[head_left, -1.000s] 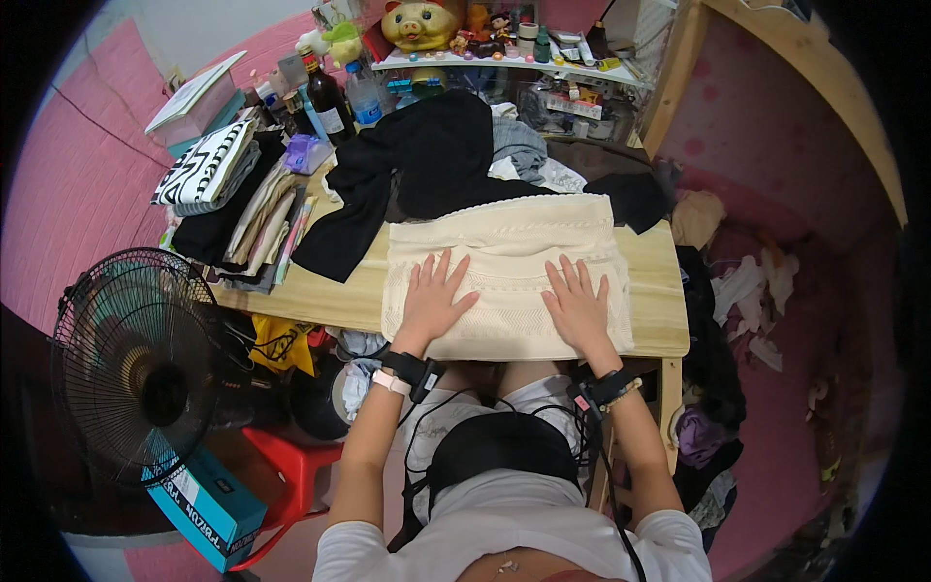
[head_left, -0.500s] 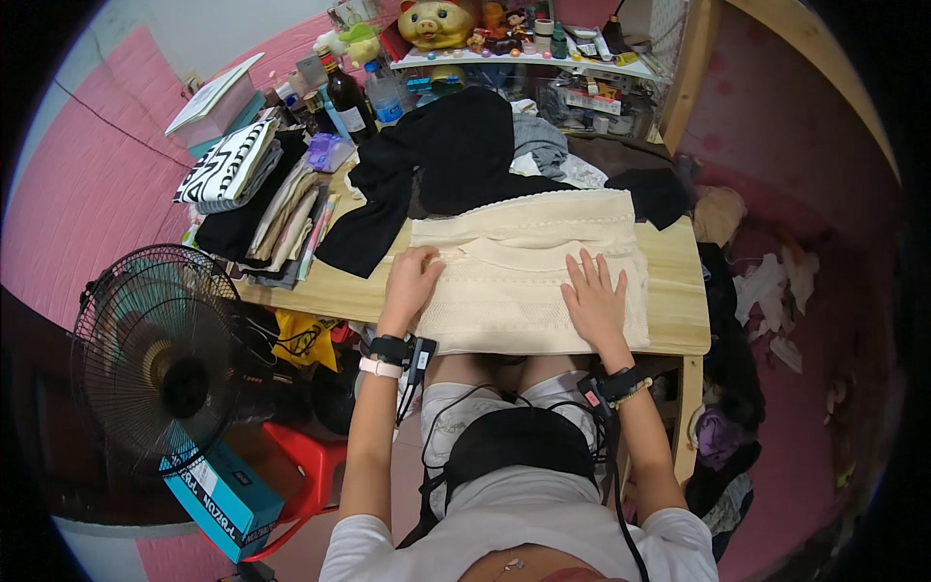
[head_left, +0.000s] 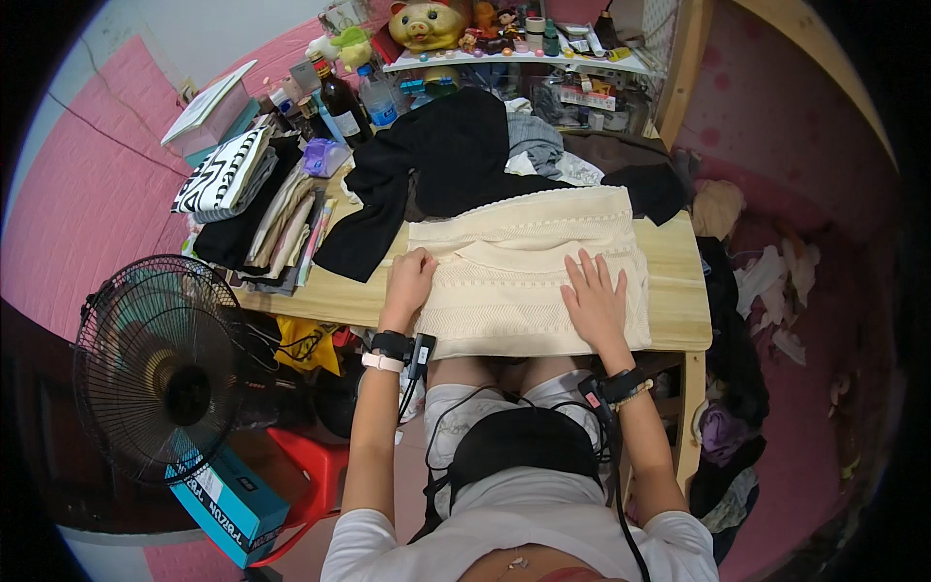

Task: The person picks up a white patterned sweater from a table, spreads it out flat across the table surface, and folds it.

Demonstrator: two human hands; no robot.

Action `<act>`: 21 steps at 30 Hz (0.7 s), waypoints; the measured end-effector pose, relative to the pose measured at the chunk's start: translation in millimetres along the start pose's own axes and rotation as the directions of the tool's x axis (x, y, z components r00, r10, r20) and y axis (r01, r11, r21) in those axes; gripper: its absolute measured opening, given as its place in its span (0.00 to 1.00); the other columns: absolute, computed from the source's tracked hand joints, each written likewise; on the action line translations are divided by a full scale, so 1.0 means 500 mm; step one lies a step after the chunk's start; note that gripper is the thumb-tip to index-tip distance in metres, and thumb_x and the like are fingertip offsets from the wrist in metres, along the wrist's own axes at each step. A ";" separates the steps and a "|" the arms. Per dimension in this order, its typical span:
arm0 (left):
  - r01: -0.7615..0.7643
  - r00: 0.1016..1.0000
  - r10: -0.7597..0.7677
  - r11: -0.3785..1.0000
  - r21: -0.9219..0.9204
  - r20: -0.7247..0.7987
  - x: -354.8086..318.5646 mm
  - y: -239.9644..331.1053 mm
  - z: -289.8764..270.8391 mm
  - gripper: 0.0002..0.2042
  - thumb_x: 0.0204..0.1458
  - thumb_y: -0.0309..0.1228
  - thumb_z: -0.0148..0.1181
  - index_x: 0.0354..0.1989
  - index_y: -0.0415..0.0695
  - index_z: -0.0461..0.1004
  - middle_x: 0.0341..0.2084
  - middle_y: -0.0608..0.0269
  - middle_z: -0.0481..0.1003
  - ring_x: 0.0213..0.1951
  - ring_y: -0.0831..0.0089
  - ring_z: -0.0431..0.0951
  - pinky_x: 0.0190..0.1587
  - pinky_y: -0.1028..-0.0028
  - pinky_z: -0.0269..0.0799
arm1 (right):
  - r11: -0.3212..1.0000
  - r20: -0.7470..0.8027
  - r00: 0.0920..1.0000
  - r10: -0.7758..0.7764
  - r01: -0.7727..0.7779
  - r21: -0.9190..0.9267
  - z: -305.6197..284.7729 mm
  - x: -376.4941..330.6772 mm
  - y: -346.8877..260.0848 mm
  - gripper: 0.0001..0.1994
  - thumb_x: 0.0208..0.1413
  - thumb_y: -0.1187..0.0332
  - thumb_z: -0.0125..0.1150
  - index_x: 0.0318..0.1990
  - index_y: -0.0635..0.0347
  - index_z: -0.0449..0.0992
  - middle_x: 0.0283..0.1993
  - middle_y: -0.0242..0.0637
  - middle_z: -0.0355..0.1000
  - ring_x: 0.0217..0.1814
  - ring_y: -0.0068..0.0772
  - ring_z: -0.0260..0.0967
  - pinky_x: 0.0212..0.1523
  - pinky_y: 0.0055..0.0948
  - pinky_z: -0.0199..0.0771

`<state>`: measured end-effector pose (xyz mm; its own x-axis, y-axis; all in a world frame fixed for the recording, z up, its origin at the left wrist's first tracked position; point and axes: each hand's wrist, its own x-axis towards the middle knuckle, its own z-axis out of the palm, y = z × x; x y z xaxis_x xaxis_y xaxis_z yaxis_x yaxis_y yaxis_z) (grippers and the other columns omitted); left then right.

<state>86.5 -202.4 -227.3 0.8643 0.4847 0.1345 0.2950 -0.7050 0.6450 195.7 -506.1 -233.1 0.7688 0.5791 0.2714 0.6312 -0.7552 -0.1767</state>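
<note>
A cream knitted garment [head_left: 524,281], folded into a rough rectangle with scalloped trim on its far edge, lies at the front of the wooden table [head_left: 674,291]. At the garment's left edge is my left hand [head_left: 411,281], its fingers bent in and closed on the knit there. My right hand [head_left: 593,301] rests flat on the right part of the garment, fingers spread. A loose ridge crosses the cloth between the hands. Just beyond the garment, a black long-sleeved top [head_left: 436,145] lies spread, one sleeve reaching toward the table's front left.
Folded clothes [head_left: 262,204] are stacked at the table's left, with a dark bottle [head_left: 341,102] and a water bottle [head_left: 376,97] behind. A white shelf [head_left: 524,60] spans the back. A fan [head_left: 160,369], red stool [head_left: 315,475] and blue box [head_left: 228,504] stand lower left.
My left hand's fingers have drawn in from lying on the cloth to the garment's left edge. My right hand stays flat in the same place.
</note>
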 end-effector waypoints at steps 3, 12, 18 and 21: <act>-0.137 0.951 0.196 0.961 0.242 -0.240 -0.046 0.048 -0.005 0.07 0.50 0.28 0.54 0.33 0.36 0.70 0.28 0.47 0.72 0.34 0.50 0.71 0.39 0.62 0.67 | 1.000 -0.009 1.000 -0.007 0.007 0.013 0.002 0.000 0.000 0.24 0.59 0.55 0.45 0.63 0.47 0.61 0.68 0.34 0.53 0.71 0.40 0.43 0.66 0.57 0.33; -0.200 0.962 0.262 0.867 0.456 -0.074 -0.190 0.102 0.071 0.27 0.55 0.44 0.48 0.62 0.45 0.60 0.62 0.48 0.57 0.64 0.54 0.54 0.64 0.57 0.45 | 1.000 -0.008 1.000 -0.021 0.021 -0.019 0.006 -0.002 0.008 0.24 0.59 0.54 0.44 0.63 0.46 0.61 0.69 0.33 0.52 0.71 0.40 0.44 0.66 0.56 0.35; -0.206 0.973 0.231 0.887 0.414 -0.013 -0.158 0.080 0.064 0.29 0.55 0.48 0.47 0.63 0.48 0.58 0.64 0.50 0.55 0.65 0.55 0.52 0.65 0.56 0.42 | 0.999 -0.016 0.999 -0.048 0.048 0.009 0.005 0.011 0.019 0.24 0.60 0.53 0.43 0.63 0.44 0.60 0.68 0.33 0.52 0.71 0.40 0.44 0.66 0.55 0.36; -0.195 0.979 0.202 0.911 0.363 0.017 -0.145 0.086 0.059 0.29 0.55 0.48 0.47 0.63 0.47 0.58 0.64 0.48 0.54 0.65 0.52 0.50 0.65 0.54 0.41 | 0.998 -0.020 0.999 -0.046 0.047 0.043 0.003 0.022 0.016 0.24 0.59 0.55 0.44 0.63 0.47 0.60 0.68 0.36 0.53 0.71 0.41 0.44 0.66 0.56 0.36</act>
<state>48.6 -283.1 -231.2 0.9129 0.3231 0.2496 0.2484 -0.9247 0.2885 209.1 -505.4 -232.8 0.7368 0.6068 0.2983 0.6703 -0.7136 -0.2039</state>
